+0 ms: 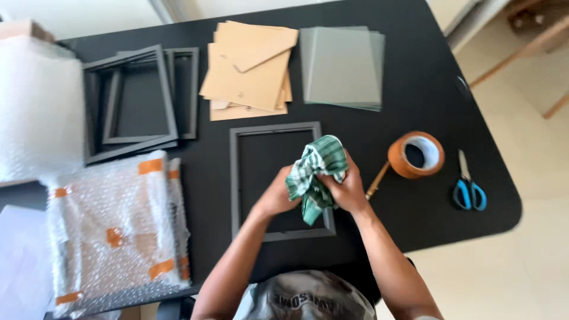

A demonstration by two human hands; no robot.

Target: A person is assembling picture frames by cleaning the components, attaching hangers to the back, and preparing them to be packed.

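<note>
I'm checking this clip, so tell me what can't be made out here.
Head view only:
- Frame right rail: partly hidden by green checked cloth and both hands, left, right.
- Bubble-wrapped bundle: contents blurred by wrap.
- Bubble wrap roll: cut off by left edge.

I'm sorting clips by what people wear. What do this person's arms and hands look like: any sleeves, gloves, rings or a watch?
Both forearms are bare, with no sleeves reaching them. The left hand and right hand wear no gloves. No watch, ring or bracelet shows on either.
</note>
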